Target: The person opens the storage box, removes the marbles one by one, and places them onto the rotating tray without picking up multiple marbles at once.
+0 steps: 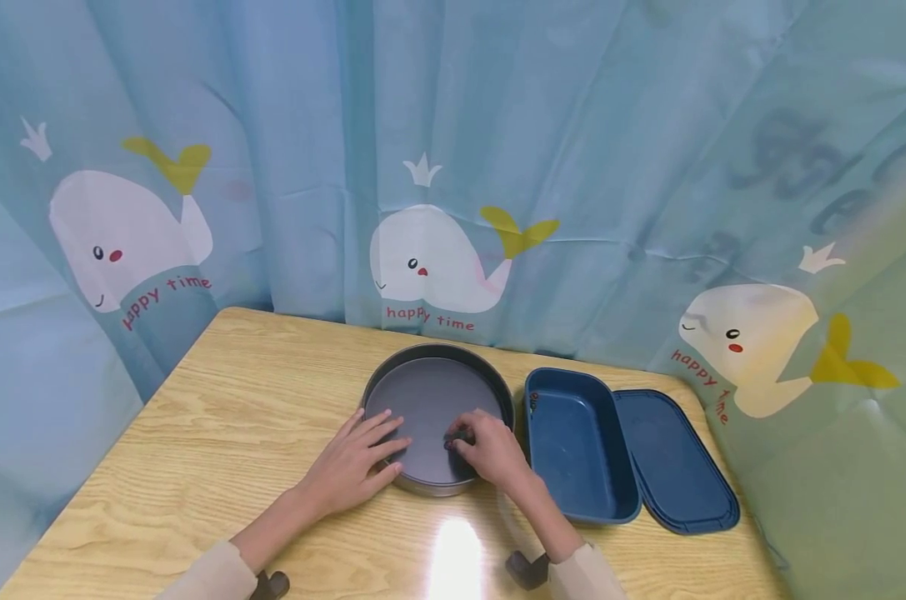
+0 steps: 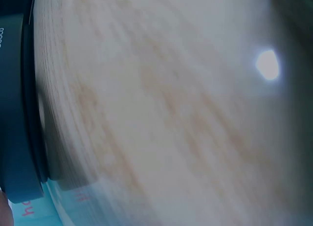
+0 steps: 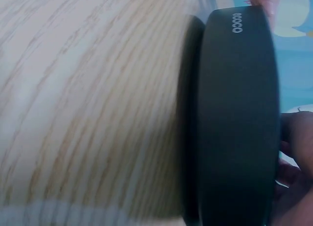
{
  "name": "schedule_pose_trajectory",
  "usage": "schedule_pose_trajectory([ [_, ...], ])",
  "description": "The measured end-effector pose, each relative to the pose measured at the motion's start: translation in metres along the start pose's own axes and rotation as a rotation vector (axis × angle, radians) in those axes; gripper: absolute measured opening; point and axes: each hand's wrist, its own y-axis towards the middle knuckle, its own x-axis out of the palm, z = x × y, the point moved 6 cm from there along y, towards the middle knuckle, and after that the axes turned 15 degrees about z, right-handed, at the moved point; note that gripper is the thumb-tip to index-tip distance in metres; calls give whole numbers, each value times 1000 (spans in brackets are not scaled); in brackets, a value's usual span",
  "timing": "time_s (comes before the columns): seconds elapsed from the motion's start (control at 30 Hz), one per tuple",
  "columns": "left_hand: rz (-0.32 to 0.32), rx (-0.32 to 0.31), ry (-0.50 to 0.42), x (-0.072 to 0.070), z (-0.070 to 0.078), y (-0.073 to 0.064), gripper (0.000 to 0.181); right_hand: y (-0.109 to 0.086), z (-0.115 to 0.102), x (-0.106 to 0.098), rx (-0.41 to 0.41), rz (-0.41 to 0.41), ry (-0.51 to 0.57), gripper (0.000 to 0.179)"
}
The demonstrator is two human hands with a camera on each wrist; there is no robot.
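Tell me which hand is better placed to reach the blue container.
Probably the right hand, over the right side of the pan, near the blue container. The left hand rests at the pan's left rim.

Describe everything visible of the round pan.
The round pan is dark grey, shallow and metal-looking, with a flat floor, a low wall and pale lettering outside. It sits upright on the table, left of the blue box. The left hand rests on its near-left rim; the right hand is over its right part, contact unclear.
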Motion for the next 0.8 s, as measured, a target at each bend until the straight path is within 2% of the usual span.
schedule_pose_trajectory([
  [0.17,2,0,2,0,0,0,38,-3,-5,-18,14,11,102,16],
  [0.37,6,-8,-1,0,0,0,38,-9,1,-45,106,66,201,18],
  [0.6,9,-10,1,1,0,0,38,-18,23,-74,268,88,298,21],
  [0.8,-7,-12,0,1,0,0,38,-30,53,-91,338,92,281,21],
])
